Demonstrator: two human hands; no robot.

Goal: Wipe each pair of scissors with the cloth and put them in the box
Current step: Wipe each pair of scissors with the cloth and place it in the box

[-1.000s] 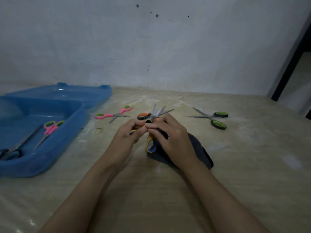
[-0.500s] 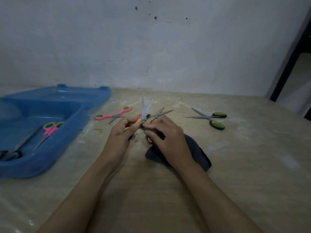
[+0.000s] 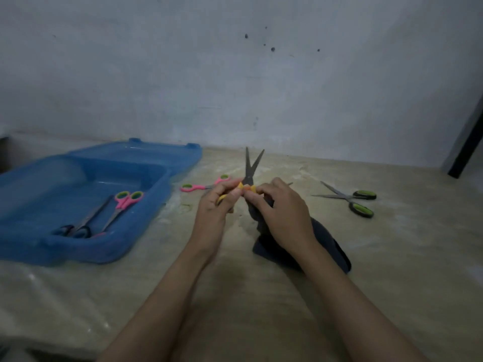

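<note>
My left hand (image 3: 217, 207) grips the yellow handles of a pair of scissors (image 3: 250, 168), whose slightly parted blades point straight up. My right hand (image 3: 282, 212) pinches the same scissors at the yellow pivot end and also holds the dark cloth (image 3: 329, 246), which trails down onto the table behind my wrist. The open blue box (image 3: 146, 218) sits at the left with pink-handled scissors (image 3: 122, 205) and dark-handled scissors (image 3: 78, 228) inside. Pink scissors (image 3: 198, 186) and green-and-black scissors (image 3: 350, 199) lie on the table.
The box lid (image 3: 136, 152) lies folded back against the pale wall. Another scissor tip (image 3: 288, 183) peeks out behind my right hand. A dark door frame (image 3: 465, 150) stands at the far right of the beige table (image 3: 261, 296).
The yellow-handled scissors were lifted off the table and turned upright, blades now pointing up. Both hands rose slightly with them, and the cloth was pulled up under my right hand.
</note>
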